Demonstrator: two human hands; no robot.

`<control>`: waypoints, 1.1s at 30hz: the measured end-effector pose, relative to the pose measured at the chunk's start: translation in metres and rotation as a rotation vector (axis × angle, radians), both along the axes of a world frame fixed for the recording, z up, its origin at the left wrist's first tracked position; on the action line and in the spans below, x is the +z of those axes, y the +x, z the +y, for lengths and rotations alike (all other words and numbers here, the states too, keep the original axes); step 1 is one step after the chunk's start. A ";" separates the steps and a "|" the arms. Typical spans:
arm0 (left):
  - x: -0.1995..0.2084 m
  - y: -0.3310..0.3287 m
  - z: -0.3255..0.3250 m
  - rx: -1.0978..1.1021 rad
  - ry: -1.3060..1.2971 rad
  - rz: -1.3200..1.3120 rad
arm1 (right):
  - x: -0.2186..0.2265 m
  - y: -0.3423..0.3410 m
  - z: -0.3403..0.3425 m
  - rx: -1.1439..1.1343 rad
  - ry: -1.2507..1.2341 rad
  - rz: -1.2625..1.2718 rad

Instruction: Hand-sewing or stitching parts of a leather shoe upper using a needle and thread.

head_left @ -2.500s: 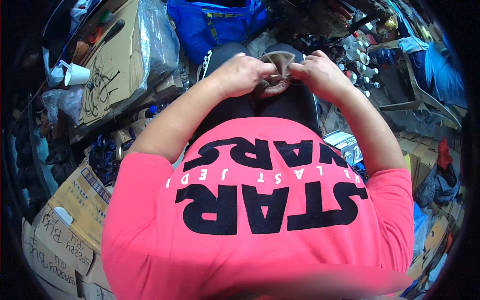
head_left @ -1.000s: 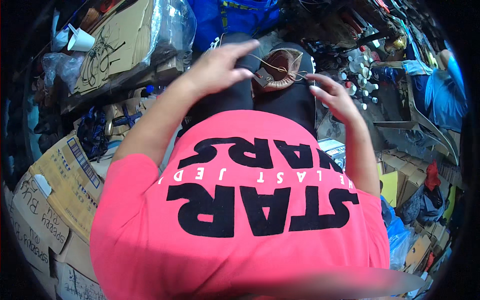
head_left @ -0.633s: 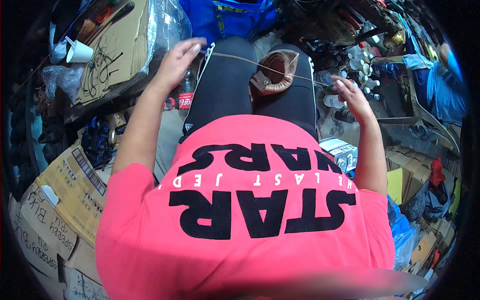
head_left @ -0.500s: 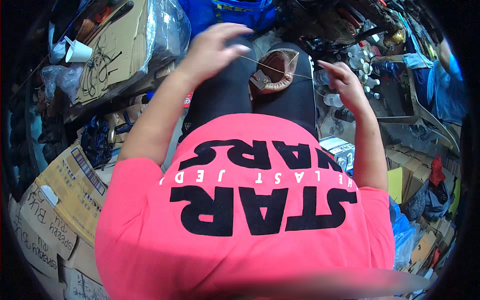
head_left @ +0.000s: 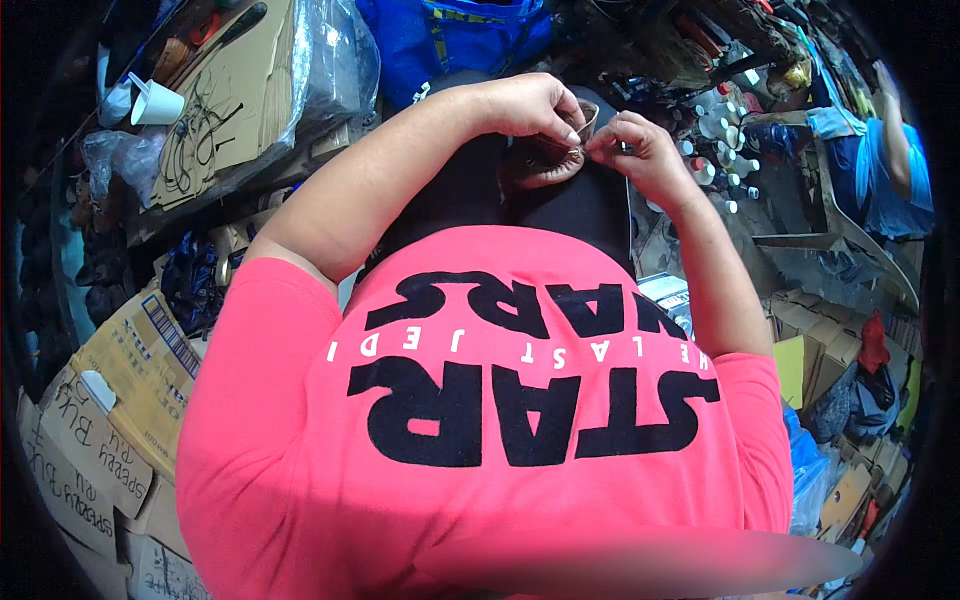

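Note:
A brown leather shoe (head_left: 548,176), its edge gathered and stitched, lies across my thighs between the knees. Over its opening my left hand (head_left: 532,108) bends down from the left, thumb and fingers pinched together at the rim. From the right, my right hand (head_left: 645,158) meets it with fingers curled and fingertips pressed together at the same stitched edge. The fingertips nearly touch. What is pinched in my right hand is too small to make out. Part of the shoe is hidden behind my left hand.
A blue bag (head_left: 480,40) stands beyond my knees. At left are stacked cardboard sheets (head_left: 235,110) with black cord and a white cup (head_left: 156,103). Several bottles (head_left: 722,125) stand at right, near a person in a blue shirt (head_left: 895,195). Cardboard boxes (head_left: 120,430) lie at lower left.
Both hands have come together from wide apart to the shoe's rim. The thread stretched between them earlier no longer shows clearly. At far right, the other person's arm has come into view.

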State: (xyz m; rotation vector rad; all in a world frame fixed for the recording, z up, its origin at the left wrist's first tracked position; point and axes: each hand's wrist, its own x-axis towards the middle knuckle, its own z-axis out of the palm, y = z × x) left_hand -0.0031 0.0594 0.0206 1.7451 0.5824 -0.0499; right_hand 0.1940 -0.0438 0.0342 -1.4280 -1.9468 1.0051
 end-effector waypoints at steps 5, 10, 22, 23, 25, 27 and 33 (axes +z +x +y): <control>0.000 -0.002 0.001 -0.057 -0.101 0.000 | -0.011 -0.007 -0.023 -0.138 0.126 0.031; 0.000 -0.003 0.002 -0.139 -0.072 0.010 | -0.002 -0.015 -0.031 -0.141 0.164 -0.075; 0.007 0.002 0.001 -0.321 0.116 -0.007 | 0.056 -0.045 -0.009 0.189 0.253 -0.767; 0.009 0.005 0.001 -0.327 0.116 -0.009 | 0.055 -0.045 -0.004 0.213 0.238 -0.787; 0.014 0.010 0.003 -0.351 0.319 0.049 | 0.049 -0.042 0.001 0.211 0.199 -0.807; 0.004 0.011 0.006 -0.247 0.360 0.005 | 0.036 -0.036 0.002 0.141 0.144 -0.696; -0.009 -0.009 -0.015 0.264 0.814 -0.244 | 0.005 -0.012 -0.005 -0.196 -0.352 0.021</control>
